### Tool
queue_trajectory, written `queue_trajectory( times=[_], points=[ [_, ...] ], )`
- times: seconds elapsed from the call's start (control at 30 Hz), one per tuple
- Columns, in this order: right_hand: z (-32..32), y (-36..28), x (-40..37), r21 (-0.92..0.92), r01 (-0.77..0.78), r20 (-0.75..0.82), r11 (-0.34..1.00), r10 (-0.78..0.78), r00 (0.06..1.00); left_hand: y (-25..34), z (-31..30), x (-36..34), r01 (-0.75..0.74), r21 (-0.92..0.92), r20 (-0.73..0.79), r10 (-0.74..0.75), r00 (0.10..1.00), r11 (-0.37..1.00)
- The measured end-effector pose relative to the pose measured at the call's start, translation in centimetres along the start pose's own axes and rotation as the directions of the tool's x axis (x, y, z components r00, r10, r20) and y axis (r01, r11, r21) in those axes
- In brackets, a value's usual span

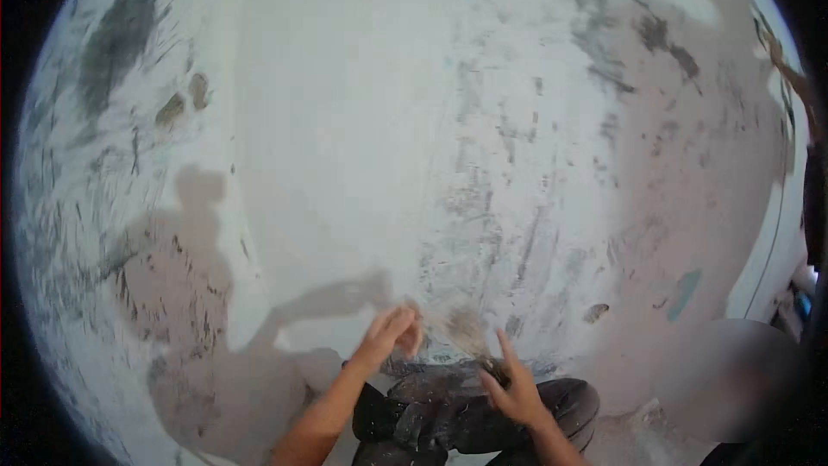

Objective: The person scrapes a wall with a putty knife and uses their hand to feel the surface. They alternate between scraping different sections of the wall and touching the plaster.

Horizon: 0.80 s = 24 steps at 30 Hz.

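Note:
My right hand [516,390] is closed around the dark handle of a putty knife [467,328], with the index finger stretched along it. Its wide, smeared blade points up and to the left, toward the wall. Close to the blade's left side is my left hand [390,335], its fingers curled in. Whether these fingers touch the blade or pinch anything is not clear. In front of both hands rises a white wall [336,121], smooth in a broad middle band and streaked with grey on either side.
My bent knees in dark, speckled trousers [466,418] are below the hands. Shadows fall on the wall's lower left. Brown, cord-like strands [787,69] hang at the far right. Blurred, a person [733,380] is at the lower right. Whitish debris [642,427] lies on the floor.

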State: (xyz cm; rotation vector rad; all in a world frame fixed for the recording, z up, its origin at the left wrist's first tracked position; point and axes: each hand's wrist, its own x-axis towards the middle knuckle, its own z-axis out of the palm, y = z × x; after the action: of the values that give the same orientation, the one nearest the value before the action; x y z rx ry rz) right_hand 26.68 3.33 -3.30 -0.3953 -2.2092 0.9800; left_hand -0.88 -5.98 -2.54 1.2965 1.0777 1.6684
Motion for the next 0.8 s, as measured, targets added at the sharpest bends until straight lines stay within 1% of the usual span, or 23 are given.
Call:
queue_trajectory(
  times=[0.03, 0.07, 0.1, 0.13, 0.17, 0.2, 0.23, 0.27, 0.3, 0.33, 0.37, 0.4, 0.43, 0.47, 0.5, 0.53, 0.57, 0.6, 0.67, 0.7, 0.73, 0.77, 0.8],
  points=[
    [0.5, 3.1, -1.8, 0.04, 0.012, -0.053, 0.999, -0.01, 0.999, -6.3, -2.2, -1.3, 0.044, 0.033, -0.031, -0.043, 0.999, 0.999],
    [0.6, 4.3, -2.3, 0.024, 0.022, -0.032, 0.999, -0.021, 0.999, -11.1, -3.7, -2.2, 0.09, 0.064, -0.061, -0.086, 0.994, 0.994],
    [0.8, 5.1, -3.2, 0.0, -0.094, -0.047, 0.996, 0.094, 0.994, -12.6, -3.2, -3.5, 0.088, 0.044, -0.079, -0.085, 0.993, 0.995],
    [0.7, 5.5, -3.5, -0.024, -0.213, -0.068, 0.977, 0.211, 0.975, -13.7, -2.4, -4.5, 0.067, 0.477, -0.084, -0.031, 0.996, 0.876],
    [0.8, 6.0, -3.1, -0.025, -0.227, -0.058, 0.973, 0.226, 0.972, -14.4, -2.0, -5.3, 0.044, 0.819, -0.056, 0.002, 0.998, 0.572],
    [1.1, 6.7, -2.2, -0.022, -0.213, -0.089, 0.977, 0.21, 0.974, -14.6, -1.9, -5.2, 0.055, 0.815, -0.056, -0.016, 0.998, 0.577],
    [1.5, 6.9, -1.9, -0.023, -0.201, -0.115, 0.979, 0.197, 0.974, -14.6, -1.9, -4.3, 0.06, 0.713, 0.014, -0.1, 0.995, 0.699],
    [1.7, 6.7, -2.1, -0.029, -0.22, -0.103, 0.975, 0.215, 0.971, -14.3, -1.9, -3.8, 0.079, 0.587, 0.092, -0.164, 0.982, 0.806],
    [1.9, 6.3, -2.3, -0.053, -0.21, -0.087, 0.976, 0.205, 0.975, -13.5, -1.6, -4.4, 0.073, 0.717, 0.05, -0.155, 0.987, 0.693],
    [1.9, 6.1, -2.2, -0.084, -0.189, -0.074, 0.978, 0.183, 0.98, -15.0, -2.5, -4.7, 0.069, 0.769, 0.042, -0.157, 0.987, 0.636],
    [2.1, 6.0, -2.3, -0.024, -0.172, -0.076, 0.985, 0.17, 0.983, -14.6, -2.7, -5.0, 0.065, 0.766, 0.033, -0.139, 0.99, 0.639],
    [2.2, 6.1, -2.4, -0.05, -0.171, -0.064, 0.984, 0.167, 0.984, -14.3, -2.8, -5.2, 0.063, 0.763, 0.022, -0.124, 0.992, 0.643],
    [2.4, 6.3, -2.3, -0.093, -0.132, -0.072, 0.987, 0.125, 0.99, -12.6, -2.3, -5.3, 0.135, 0.707, -0.001, -0.19, 0.982, 0.694],
    [2.7, 6.5, -2.2, -0.131, -0.09, -0.08, 0.987, 0.08, 0.994, -12.7, -2.1, -5.2, 0.13, 0.699, -0.003, -0.178, 0.984, 0.703],
    [2.8, 6.8, -2.2, -0.119, 0.031, -0.099, 0.992, -0.043, 0.994, -12.9, -2.1, -5.0, 0.082, 0.529, -0.009, -0.091, 0.996, 0.844],
    [2.8, 6.8, -1.9, -0.124, 0.036, -0.092, 0.992, -0.047, 0.995, -12.7, -2.0, -4.9, 0.021, 0.337, -0.033, -0.011, 0.999, 0.941],
    [2.8, 6.7, -1.8, 0.138, -0.108, -0.07, 0.985, 0.119, 0.99, -12.6, -2.1, -4.5, 0.043, 0.254, -0.073, -0.025, 0.997, 0.966],
    [2.8, 6.5, -1.8, 0.384, -0.251, -0.008, 0.889, 0.275, 0.961, -12.3, -2.0, -3.9, 0.046, 0.246, -0.078, -0.028, 0.997, 0.968],
    [2.5, 2.8, -0.6, 0.42, -0.256, 0.013, 0.871, 0.276, 0.961, -11.5, -1.5, -2.5, -0.082, 0.008, -0.114, 0.083, 0.99, 0.997],
    [2.5, 1.2, 0.4, 0.461, -0.252, 0.023, 0.851, 0.273, 0.962, -11.2, -1.2, -1.7, -0.067, 0.0, -0.112, 0.066, 0.992, 0.998],
    [2.7, 0.6, 1.1, 0.464, -0.273, 0.024, 0.843, 0.296, 0.955, -10.9, -0.8, -0.9, -0.085, -0.057, -0.151, 0.076, 0.986, 0.995],
    [2.8, 0.2, 1.9, 0.423, -0.203, -0.012, 0.883, 0.23, 0.973, -10.5, -0.4, 0.1, -0.109, -0.112, -0.193, 0.086, 0.977, 0.988],
    [2.9, -0.3, 2.9, 0.375, -0.13, -0.044, 0.918, 0.158, 0.987, -9.6, 0.3, 1.2, -0.149, -0.121, -0.219, 0.12, 0.968, 0.981]
  ],
)
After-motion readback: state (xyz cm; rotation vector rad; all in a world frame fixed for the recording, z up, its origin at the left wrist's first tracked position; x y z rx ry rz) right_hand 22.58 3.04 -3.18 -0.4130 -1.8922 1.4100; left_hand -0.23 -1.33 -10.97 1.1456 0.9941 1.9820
